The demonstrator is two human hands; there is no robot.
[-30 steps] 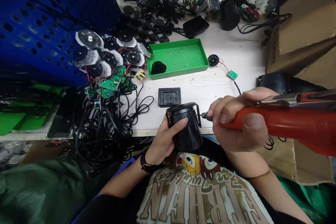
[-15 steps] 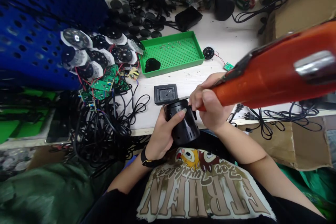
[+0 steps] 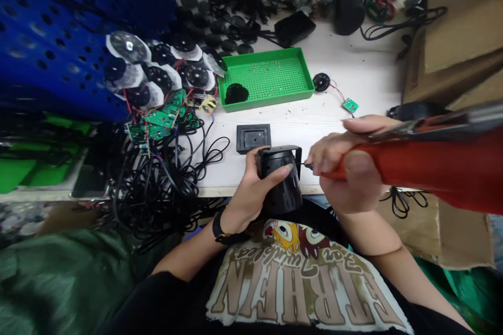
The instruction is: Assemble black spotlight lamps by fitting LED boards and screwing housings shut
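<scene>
Working a fastener at the bracket of a black lamp housing (image 3: 280, 183) looks like the step in hand, judging by your grip. Far left, a blue perforated panel (image 3: 58, 36) rises behind black discs with white backing (image 3: 157, 70), and green circuit boards (image 3: 159, 120) lie above a tangle of black cables (image 3: 157, 188). Your left hand (image 3: 245, 186) grasps the housing firmly, fingers wrapped around its side, holding it upright and off the white workbench (image 3: 220, 131), just past the bench's front edge. A square black mount (image 3: 253, 137) and a green perforated tray (image 3: 263, 78) lie beyond it. A U-shaped metal bracket (image 3: 299, 154) spans the housing's top. Your right hand (image 3: 349, 167) is clenched around a red electric screwdriver (image 3: 432, 165), its bit tip right at the bracket's arm, though you can't tell from this view whether they touch. The next move seems to call for seating that bit squarely and steadying the housing. Far right stands a cardboard box (image 3: 463, 26).
</scene>
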